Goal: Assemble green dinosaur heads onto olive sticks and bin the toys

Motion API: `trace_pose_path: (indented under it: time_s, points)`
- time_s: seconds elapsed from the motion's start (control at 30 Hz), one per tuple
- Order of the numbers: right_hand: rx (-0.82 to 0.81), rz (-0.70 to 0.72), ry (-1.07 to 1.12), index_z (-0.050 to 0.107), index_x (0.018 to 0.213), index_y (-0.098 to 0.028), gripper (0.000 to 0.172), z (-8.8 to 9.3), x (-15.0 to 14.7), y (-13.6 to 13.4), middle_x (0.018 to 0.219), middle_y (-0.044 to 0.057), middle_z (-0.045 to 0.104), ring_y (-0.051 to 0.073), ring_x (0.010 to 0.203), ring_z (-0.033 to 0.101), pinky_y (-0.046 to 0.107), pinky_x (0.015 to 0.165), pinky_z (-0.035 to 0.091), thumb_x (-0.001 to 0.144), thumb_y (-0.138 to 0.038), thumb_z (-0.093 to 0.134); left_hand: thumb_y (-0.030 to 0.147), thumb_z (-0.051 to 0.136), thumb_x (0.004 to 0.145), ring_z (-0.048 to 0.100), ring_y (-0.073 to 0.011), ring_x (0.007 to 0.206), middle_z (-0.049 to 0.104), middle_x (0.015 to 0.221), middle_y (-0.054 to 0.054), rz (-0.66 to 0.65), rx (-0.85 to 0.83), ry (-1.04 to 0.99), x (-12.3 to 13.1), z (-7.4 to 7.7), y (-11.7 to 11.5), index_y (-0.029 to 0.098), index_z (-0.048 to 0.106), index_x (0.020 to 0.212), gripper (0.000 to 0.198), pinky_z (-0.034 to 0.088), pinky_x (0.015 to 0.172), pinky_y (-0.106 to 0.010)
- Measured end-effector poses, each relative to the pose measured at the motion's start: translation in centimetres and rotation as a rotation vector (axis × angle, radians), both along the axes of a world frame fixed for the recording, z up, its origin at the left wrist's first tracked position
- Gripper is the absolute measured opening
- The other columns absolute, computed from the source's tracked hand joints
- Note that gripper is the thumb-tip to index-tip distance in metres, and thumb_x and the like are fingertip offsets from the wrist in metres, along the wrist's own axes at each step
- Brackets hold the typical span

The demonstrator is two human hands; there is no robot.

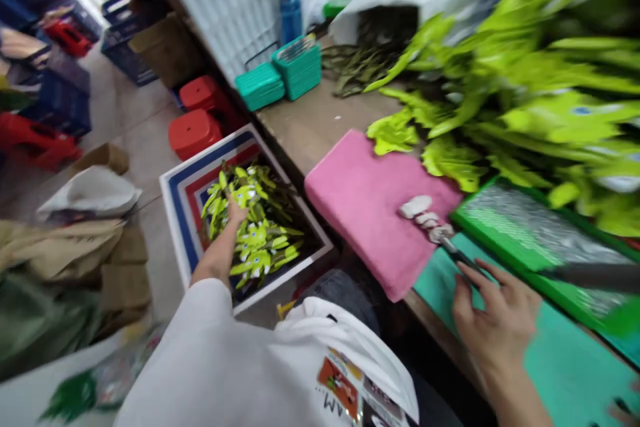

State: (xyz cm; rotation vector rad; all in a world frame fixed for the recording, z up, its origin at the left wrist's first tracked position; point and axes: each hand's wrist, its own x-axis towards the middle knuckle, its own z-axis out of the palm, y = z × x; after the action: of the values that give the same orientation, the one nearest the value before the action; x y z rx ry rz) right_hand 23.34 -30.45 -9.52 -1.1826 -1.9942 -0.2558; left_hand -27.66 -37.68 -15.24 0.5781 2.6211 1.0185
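Observation:
My left hand (237,211) reaches down into a white-rimmed box (176,203), among yellow-green artificial flower-like pieces (257,237) with whitish-blue centres and darker stems. Its fingers are small and blurred, so I cannot make out their grip. In my right hand (495,310) is a slim tool with a black handle (467,260) and a metal-looking tip. That tip meets a lumpy whitish piece (424,215) on the pink cloth-covered pad (370,193). Below the right hand lies a teal mat (560,347).
More yellow-green pieces (540,120) are heaped at the table's right. A green tray (530,233) with a silvery inside adjoins the pad. Teal baskets (297,70) and a blue bottle (290,10) stand farther back. Red stools (194,133) are beyond the box. Fingers (623,408) show at the lower right edge.

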Motion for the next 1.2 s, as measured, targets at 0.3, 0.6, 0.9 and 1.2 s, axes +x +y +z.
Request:
trace_pose_path:
  time_s: [0.3,0.6,0.9,1.2]
  points:
    - [0.003,-0.124,-0.062,0.067,0.099,-0.021,0.013,0.9,1.4,-3.7,0.1,0.009,0.073,0.025,0.088,0.072,0.042,0.077,0.058,0.089,-0.016,0.062,0.011,0.056,0.086,0.025,-0.0363,0.152,0.027,0.159,-0.03,-0.016,0.158,0.273,-1.4,2.1,10.3,0.003,0.026,0.152,0.073,0.021,0.125,-0.054]
    - [-0.05,-0.1,0.18,0.071,0.102,-0.025,0.034,0.9,0.3,-8.3,0.097,0.006,0.075,0.022,0.09,0.07,0.04,0.078,0.059,0.081,-0.001,0.061,0.022,0.056,0.092,0.056,-0.0279,0.132,0.057,0.138,-0.021,-1.142,0.906,0.854,17.6,9.5,16.2,0.018,0.028,0.149,0.063,0.049,0.106,-0.047]
    - [-0.058,-0.676,0.324,0.07,0.092,-0.024,0.023,1.1,7.8,-16.9,0.088,0.007,0.071,0.018,0.085,0.067,0.036,0.074,0.057,0.089,-0.012,0.051,0.007,0.052,0.092,0.068,-0.0241,0.109,0.073,0.113,-0.01,-2.162,0.994,0.543,38.8,9.2,6.8,0.027,0.045,0.147,0.059,0.052,0.095,-0.042]
    - [-0.347,-1.354,0.343,0.065,0.085,-0.023,0.023,-3.9,14.4,-35.3,0.092,0.008,0.067,0.023,0.093,0.062,0.043,0.087,0.053,0.082,-0.01,0.047,0.025,0.044,0.099,0.064,-0.035,0.109,0.057,0.143,-0.019,-2.558,0.487,0.849,52.4,12.2,7.8,0.022,0.061,0.138,0.043,0.049,0.085,-0.047]
